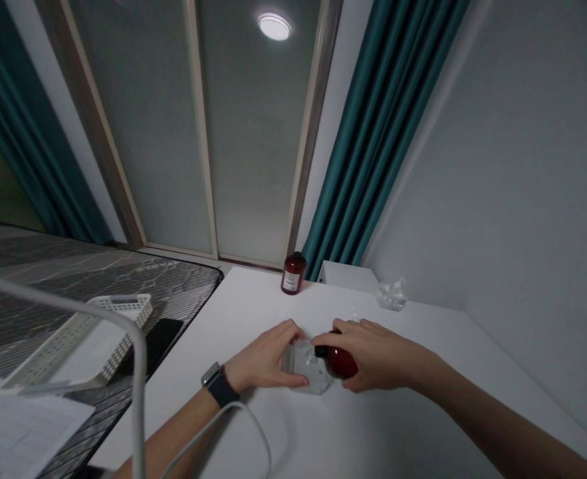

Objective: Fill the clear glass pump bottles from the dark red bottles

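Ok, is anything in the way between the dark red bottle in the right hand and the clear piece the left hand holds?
Nothing visible is. The dark red bottle, held in the right hand, has its dark capped end right at the clear piece under the left hand, with only the right fingers crossing above that spot.

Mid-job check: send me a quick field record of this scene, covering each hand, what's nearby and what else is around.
Left hand: on the clear case, fingers along its edges; watch on the wrist
Right hand: gripping the red bottle, which is tilted, neck toward the case
Nearby: upright bottle; crumpled clear plastic; white box
Surface: white table
Off to the left: white basket; papers
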Demonstrator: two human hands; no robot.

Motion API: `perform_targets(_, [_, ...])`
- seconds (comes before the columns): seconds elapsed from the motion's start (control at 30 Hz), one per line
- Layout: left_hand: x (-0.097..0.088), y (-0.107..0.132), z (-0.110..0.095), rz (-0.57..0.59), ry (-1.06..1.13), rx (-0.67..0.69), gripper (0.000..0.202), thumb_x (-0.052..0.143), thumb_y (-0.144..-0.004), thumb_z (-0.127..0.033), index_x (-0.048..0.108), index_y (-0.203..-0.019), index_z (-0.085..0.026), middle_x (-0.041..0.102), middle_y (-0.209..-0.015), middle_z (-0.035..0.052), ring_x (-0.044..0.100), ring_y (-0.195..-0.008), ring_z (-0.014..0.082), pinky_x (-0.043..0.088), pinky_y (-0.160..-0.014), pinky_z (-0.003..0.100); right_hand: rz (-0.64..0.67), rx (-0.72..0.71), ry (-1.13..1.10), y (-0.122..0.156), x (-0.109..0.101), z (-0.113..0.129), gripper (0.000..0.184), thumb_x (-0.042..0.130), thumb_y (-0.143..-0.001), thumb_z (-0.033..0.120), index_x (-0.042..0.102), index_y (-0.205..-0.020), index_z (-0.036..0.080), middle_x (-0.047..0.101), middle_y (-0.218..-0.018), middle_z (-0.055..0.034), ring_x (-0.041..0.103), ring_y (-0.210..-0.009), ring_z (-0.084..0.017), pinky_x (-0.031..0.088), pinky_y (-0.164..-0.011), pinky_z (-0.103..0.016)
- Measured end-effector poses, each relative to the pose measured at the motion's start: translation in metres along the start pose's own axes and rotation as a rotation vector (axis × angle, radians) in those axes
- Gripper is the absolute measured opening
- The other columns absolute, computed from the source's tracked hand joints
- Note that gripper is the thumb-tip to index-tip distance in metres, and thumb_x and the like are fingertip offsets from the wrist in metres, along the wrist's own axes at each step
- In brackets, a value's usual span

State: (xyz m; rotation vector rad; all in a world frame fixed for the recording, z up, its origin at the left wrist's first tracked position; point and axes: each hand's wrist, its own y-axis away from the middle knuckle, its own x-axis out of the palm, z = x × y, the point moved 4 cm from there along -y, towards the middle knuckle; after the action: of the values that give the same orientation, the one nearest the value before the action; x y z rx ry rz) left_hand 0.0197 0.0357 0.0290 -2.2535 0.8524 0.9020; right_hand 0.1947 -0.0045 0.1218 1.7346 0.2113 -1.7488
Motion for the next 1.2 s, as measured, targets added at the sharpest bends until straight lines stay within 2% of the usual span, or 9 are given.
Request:
perform_targets(0.17, [-0.0036, 0.0007, -0.0037, -0.014, 0.067, 0.018, 0.05, 0.08, -0.071, -0.042, 0.054, -0.108, -0.019, 0.056, -0.105, 0.0058, 0.056, -0.097, 0.026, 0.048, -0.087, 0.039, -0.01, 0.0, -0.009, 0.0011, 0.0, 0.0006, 0.069, 0.068, -0.068, 0.024, 0.053, -0.134, 0.038, 0.057, -0.105, -0.0079, 0.059, -0.092, -0.031, 0.041, -0.08, -0.042])
perform_targets(0.37, [-0.0033, 0.0014, -0.0026, -0.054, 0.125, 0.079, 0.058, 0.083, -0.069, -0.031, 0.051, -0.116, -0.021, 0.054, -0.108, 0.0051, 0.053, -0.102, 0.026, 0.047, -0.092, 0.04, 0.006, 0.009, 0.008, -0.0004, -0.0002, 0.0001, 0.07, 0.07, -0.068, 0.025, 0.053, -0.134, 0.037, 0.057, -0.108, -0.0089, 0.059, -0.092, -0.031, 0.041, -0.08, -0.043])
perform_targets(0.7, [-0.0055, 0.0018, -0.008, -0.072, 0.052, 0.148, 0.052, 0.081, -0.073, -0.037, 0.051, -0.113, -0.021, 0.055, -0.108, 0.0058, 0.051, -0.102, 0.027, 0.045, -0.091, 0.041, 0.007, -0.002, -0.004, -0.0012, 0.0001, -0.0002, 0.07, 0.069, -0.068, 0.024, 0.053, -0.134, 0.037, 0.057, -0.105, -0.0078, 0.06, -0.093, -0.032, 0.041, -0.082, -0.044])
perform_targets(1.2, [-0.0051, 0.0018, -0.0083, -0.049, 0.065, 0.148, 0.05, 0.082, -0.073, -0.032, 0.054, -0.113, -0.021, 0.055, -0.11, 0.0059, 0.052, -0.105, 0.0266, 0.046, -0.093, 0.04, 0.019, 0.006, 0.0, -0.0015, 0.0003, 0.0, 0.07, 0.069, -0.068, 0.023, 0.053, -0.134, 0.038, 0.057, -0.107, -0.0077, 0.06, -0.094, -0.031, 0.041, -0.081, -0.043])
